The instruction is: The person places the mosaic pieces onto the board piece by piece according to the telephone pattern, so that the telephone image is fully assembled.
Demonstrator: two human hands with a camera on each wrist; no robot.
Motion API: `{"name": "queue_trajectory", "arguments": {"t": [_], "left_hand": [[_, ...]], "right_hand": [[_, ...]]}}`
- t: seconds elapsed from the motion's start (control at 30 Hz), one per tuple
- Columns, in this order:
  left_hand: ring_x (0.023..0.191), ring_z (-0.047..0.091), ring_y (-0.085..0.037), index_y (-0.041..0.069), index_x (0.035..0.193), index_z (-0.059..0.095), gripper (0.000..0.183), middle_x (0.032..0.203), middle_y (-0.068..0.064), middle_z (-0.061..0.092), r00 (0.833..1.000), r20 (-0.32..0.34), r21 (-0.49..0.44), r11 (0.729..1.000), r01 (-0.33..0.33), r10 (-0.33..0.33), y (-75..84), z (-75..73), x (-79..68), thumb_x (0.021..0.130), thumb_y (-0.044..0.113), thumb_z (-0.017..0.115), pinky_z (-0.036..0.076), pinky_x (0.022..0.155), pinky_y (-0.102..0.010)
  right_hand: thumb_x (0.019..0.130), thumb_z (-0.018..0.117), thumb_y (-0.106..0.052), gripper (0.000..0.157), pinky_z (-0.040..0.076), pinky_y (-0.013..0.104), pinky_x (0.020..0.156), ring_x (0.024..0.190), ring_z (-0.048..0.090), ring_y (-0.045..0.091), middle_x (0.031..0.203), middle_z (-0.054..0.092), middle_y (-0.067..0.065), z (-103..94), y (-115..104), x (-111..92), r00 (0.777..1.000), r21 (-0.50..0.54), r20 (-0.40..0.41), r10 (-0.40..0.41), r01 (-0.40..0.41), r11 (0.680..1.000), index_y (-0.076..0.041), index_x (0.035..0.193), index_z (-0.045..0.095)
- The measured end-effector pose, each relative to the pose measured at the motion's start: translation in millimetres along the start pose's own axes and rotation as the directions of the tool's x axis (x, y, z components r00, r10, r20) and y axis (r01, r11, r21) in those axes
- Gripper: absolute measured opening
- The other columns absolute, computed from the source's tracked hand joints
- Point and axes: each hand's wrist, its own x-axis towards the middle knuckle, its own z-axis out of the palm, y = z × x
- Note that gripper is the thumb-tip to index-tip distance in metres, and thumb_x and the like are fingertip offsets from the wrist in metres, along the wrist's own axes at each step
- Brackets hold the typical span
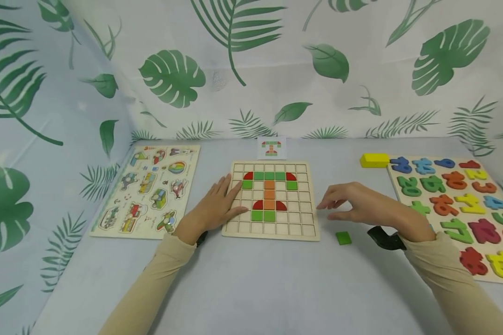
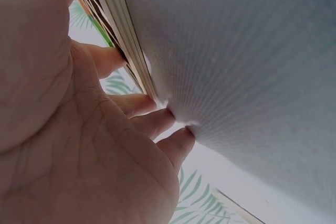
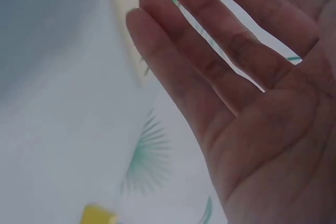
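Note:
A square wooden grid board (image 1: 293, 229) lies in the middle of the table in the head view. Red, green and orange tiles fill part of its grid. My left hand (image 1: 211, 207) rests at the board's left edge, thumb and fingers spread. The left wrist view shows its fingertips at the side of the board (image 2: 126, 30). Just right of the board hovers my right hand (image 1: 356, 202), fingers slightly bent and holding nothing. The right wrist view shows its bare palm (image 3: 273, 140). One loose green square tile (image 1: 343, 238) lies on the table below that hand.
Behind the board is a card (image 1: 261, 151) with a coloured pattern. A picture puzzle board (image 1: 151, 190) lies on the left. At right is a number puzzle board (image 1: 406, 197), with a yellow block (image 1: 374, 160) at its far corner. Leaf-print cloth (image 1: 260, 102) hangs behind.

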Motion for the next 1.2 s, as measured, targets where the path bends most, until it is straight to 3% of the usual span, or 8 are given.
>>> {"name": "queue_trajectory", "arguments": {"t": [0.37,0.77,1.0,1.2], "left_hand": [[0.158,0.003,-0.048,0.001,0.167,0.019,0.080,0.170,-0.033,0.002,1.000,0.018,0.004,1.000,0.006,-0.006,0.2,3.4,0.7,0.110,0.046,0.052,0.009,0.128,-0.057],[0.158,0.002,-0.048,0.000,0.167,0.018,0.079,0.170,-0.033,0.000,1.000,0.011,-0.009,1.000,0.007,-0.007,0.4,-0.6,-0.3,0.110,0.045,0.052,0.008,0.128,-0.057],[0.158,0.003,-0.048,0.000,0.166,0.019,0.079,0.170,-0.032,0.001,1.000,0.006,-0.010,1.000,0.009,-0.009,1.2,-1.1,0.4,0.110,0.045,0.052,0.009,0.128,-0.056],[0.158,0.002,-0.047,0.000,0.166,0.019,0.080,0.170,-0.032,0.001,1.000,0.010,-0.011,1.000,0.015,-0.015,1.2,-1.3,0.2,0.110,0.045,0.052,0.008,0.128,-0.056]], "right_hand": [[0.084,0.088,-0.006,0.024,0.062,0.031,0.080,0.092,0.070,0.013,0.106,0.072,-0.005,18.9,22.0,-28.2,0.994,0.086,0.105,0.020,-0.029,0.996,-0.008,0.107,0.080],[0.078,0.091,-0.005,0.027,0.061,0.026,0.075,0.084,0.066,0.005,0.096,0.070,-0.012,23.6,25.2,-25.2,0.992,0.110,0.124,0.028,-0.042,0.993,-0.008,0.103,0.080],[0.075,0.093,-0.003,0.027,0.060,0.025,0.074,0.081,0.065,0.004,0.090,0.070,-0.012,22.7,24.8,-20.1,0.985,0.124,0.140,0.099,-0.117,0.985,-0.009,0.097,0.078],[0.075,0.093,-0.003,0.026,0.060,0.026,0.072,0.080,0.064,0.006,0.089,0.069,-0.010,22.5,27.1,-21.1,0.989,0.140,0.129,0.075,-0.093,0.986,-0.010,0.093,0.075]]}}
